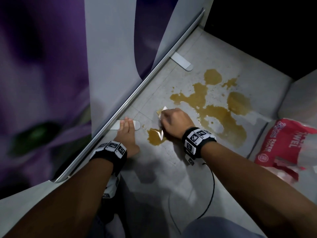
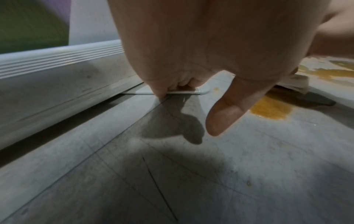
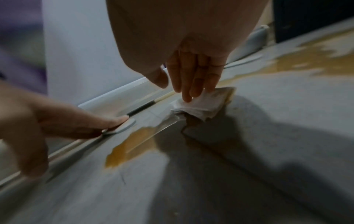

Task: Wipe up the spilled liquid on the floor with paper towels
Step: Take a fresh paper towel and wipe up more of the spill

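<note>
Amber-brown spilled liquid (image 1: 212, 107) spreads over the grey floor (image 1: 163, 177) at centre right of the head view, with a smaller separate puddle (image 1: 155, 137) lower and to the left. The right hand (image 1: 173, 121) sits at frame centre, knuckles up, pressing a folded paper towel (image 1: 162, 111) onto the floor between the main spill and the small puddle; only the towel's white edge shows past the knuckles. The left hand (image 1: 126, 134) rests at centre left, fingers extended onto a flat white bracket (image 1: 137, 125) at the foot of a metal rail (image 1: 130, 98). A red paper towel pack (image 1: 281, 146) lies at the right edge.

Left wrist view: the palm fills the upper centre. The fingertips (image 2: 161, 92) bear on the white bracket; the thumb (image 2: 226, 112) hangs free and grips nothing. The small puddle and the towel appear at centre right.

Right wrist view: straight fingers (image 3: 188, 84) press down on the crumpled towel at upper centre, its far edge stained brown. The fingers are not curled round it. The small puddle lies at lower centre left, and the left hand's fingers enter from the left edge, resting on the bracket.
</note>
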A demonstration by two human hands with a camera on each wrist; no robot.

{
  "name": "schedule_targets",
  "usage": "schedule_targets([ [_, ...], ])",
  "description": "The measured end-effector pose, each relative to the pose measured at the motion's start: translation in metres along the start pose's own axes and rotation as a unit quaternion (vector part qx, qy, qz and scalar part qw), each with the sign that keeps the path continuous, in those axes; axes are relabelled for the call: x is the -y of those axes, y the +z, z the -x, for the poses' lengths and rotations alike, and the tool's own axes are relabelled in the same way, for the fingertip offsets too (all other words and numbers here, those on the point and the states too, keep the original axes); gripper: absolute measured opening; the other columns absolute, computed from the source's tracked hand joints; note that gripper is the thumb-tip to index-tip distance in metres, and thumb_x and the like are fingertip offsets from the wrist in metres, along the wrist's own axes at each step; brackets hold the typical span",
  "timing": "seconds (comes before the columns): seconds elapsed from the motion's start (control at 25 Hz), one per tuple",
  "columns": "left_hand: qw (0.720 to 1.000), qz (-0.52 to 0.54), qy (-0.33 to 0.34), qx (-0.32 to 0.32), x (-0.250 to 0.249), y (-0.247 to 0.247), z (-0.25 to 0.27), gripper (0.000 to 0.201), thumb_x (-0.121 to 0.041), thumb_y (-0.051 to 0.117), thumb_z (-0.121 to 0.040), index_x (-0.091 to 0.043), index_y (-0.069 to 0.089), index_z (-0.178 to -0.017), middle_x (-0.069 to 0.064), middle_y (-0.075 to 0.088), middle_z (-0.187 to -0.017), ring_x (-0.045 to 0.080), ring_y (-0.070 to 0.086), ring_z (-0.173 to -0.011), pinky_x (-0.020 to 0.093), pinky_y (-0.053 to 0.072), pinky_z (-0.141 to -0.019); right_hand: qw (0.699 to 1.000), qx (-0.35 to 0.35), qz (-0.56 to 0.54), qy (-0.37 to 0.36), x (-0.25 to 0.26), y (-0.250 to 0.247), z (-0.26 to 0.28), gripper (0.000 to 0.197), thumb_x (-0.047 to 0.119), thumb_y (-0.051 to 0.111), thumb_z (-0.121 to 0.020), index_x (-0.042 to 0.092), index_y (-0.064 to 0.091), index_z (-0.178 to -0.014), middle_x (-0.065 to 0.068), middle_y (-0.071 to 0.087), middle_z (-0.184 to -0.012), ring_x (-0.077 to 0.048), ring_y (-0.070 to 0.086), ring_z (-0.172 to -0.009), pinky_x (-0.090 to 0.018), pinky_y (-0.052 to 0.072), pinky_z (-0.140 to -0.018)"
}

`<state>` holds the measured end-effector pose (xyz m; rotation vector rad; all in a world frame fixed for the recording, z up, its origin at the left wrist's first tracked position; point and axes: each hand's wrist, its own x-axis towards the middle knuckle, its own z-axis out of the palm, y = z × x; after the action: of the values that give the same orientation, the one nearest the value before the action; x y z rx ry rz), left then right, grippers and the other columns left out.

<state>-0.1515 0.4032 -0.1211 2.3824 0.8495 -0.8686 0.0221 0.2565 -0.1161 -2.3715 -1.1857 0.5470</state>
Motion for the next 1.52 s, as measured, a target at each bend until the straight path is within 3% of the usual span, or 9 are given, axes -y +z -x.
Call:
schedule_targets([
  [0.12, 1.0, 0.0, 0.003, -0.001, 0.001, 0.001, -0.001, 0.111, -0.017, 0.063, -0.077, -0.004, -0.018, -0.152, 0.014, -0.025, -0.16, 0.032, -0.02, -0.148, 0.037, 0.0, -0.122, 0.996, -0.05, 0.052, 0.054, -0.009, 0.003, 0.0, 0.036, 0.026, 0.061, -0.09, 0.017, 0.062, -0.125, -0.007, 0.063, -0.117, -0.026, 0.052, -0.111, -0.042, 0.046, -0.095],
  [0.28, 1.0, 0.004, 0.003, -0.003, 0.001, 0.001, 0.0, 0.112, -0.017, 0.064, -0.078, -0.005, -0.018, -0.153, 0.013, -0.025, -0.16, 0.032, -0.02, -0.148, 0.037, 0.0, -0.123, 0.98, -0.037, 0.152, 0.12, -0.005, 0.002, 0.0, 0.034, 0.04, 0.064, -0.083, 0.02, 0.063, -0.11, -0.004, 0.055, -0.117, -0.026, 0.045, -0.11, -0.041, 0.036, -0.093],
  [0.44, 1.0, 0.001, 0.009, -0.008, -0.001, -0.002, 0.003, 0.11, -0.017, 0.064, -0.079, -0.004, -0.016, -0.153, 0.014, -0.023, -0.16, 0.032, -0.019, -0.149, 0.036, 0.0, -0.122, 0.992, -0.056, 0.023, 0.107, 0.011, -0.007, 0.004, 0.003, 0.024, 0.058, -0.094, 0.023, 0.06, -0.096, 0.005, 0.063, -0.095, -0.02, 0.054, -0.094, -0.037, 0.037, -0.093],
  [0.56, 1.0, 0.004, 0.011, -0.015, -0.002, -0.002, 0.004, 0.106, -0.014, 0.061, -0.08, -0.004, -0.015, -0.153, 0.014, -0.022, -0.161, 0.031, -0.017, -0.149, 0.035, -0.001, -0.122, 0.99, -0.117, -0.029, 0.069, 0.008, -0.02, -0.011, 0.026, 0.015, 0.063, -0.094, 0.02, 0.066, -0.119, 0.002, 0.063, -0.106, -0.019, 0.053, -0.101, -0.037, 0.041, -0.099],
  [0.64, 1.0, 0.01, 0.01, -0.018, -0.002, -0.002, 0.005, 0.106, -0.013, 0.061, -0.079, -0.005, -0.014, -0.154, 0.014, -0.021, -0.161, 0.031, -0.017, -0.149, 0.036, 0.0, -0.122, 0.988, -0.152, 0.029, -0.001, 0.002, -0.022, -0.026, 0.034, 0.005, 0.065, -0.088, 0.017, 0.071, -0.118, -0.006, 0.066, -0.104, -0.029, 0.056, -0.098, -0.045, 0.048, -0.089],
  [0.8, 1.0, 0.004, 0.012, -0.01, -0.001, -0.003, 0.004, 0.108, -0.014, 0.062, -0.078, -0.005, -0.015, -0.154, 0.013, -0.022, -0.161, 0.031, -0.017, -0.149, 0.036, 0.001, -0.122, 0.99, -0.074, 0.11, -0.046, -0.008, -0.006, -0.032, 0.031, 0.012, 0.07, -0.086, 0.018, 0.073, -0.117, -0.012, 0.066, -0.122, -0.034, 0.057, -0.111, -0.046, 0.05, -0.092],
  [0.92, 1.0, -0.003, 0.014, -0.021, 0.0, -0.002, 0.004, 0.108, -0.016, 0.063, -0.078, -0.004, -0.014, -0.154, 0.014, -0.02, -0.161, 0.031, -0.016, -0.149, 0.036, 0.001, -0.122, 0.986, -0.044, 0.146, -0.069, -0.008, 0.013, -0.016, 0.033, 0.025, 0.053, -0.094, 0.017, 0.067, -0.123, -0.009, 0.067, -0.126, -0.032, 0.056, -0.119, -0.048, 0.044, -0.102],
  [1.12, 1.0, -0.006, 0.011, -0.022, -0.002, -0.001, 0.006, 0.11, -0.013, 0.064, -0.077, -0.003, -0.014, -0.153, 0.014, -0.02, -0.161, 0.032, -0.016, -0.149, 0.036, 0.002, -0.122, 0.992, 0.004, 0.126, -0.025, -0.003, 0.031, 0.001, 0.047, 0.013, 0.05, -0.099, 0.01, 0.047, -0.146, -0.017, 0.045, -0.151, -0.038, 0.036, -0.143, -0.047, 0.025, -0.12],
  [1.52, 1.0, -0.005, 0.011, -0.013, -0.001, -0.001, 0.002, 0.107, -0.013, 0.061, -0.078, -0.003, -0.015, -0.153, 0.015, -0.023, -0.16, 0.032, -0.019, -0.149, 0.036, 0.0, -0.123, 0.981, 0.048, 0.12, -0.145, 0.025, 0.063, 0.01, 0.052, 0.022, 0.056, -0.087, 0.011, 0.058, -0.137, -0.018, 0.055, -0.142, -0.041, 0.045, -0.136, -0.055, 0.031, -0.117],
])
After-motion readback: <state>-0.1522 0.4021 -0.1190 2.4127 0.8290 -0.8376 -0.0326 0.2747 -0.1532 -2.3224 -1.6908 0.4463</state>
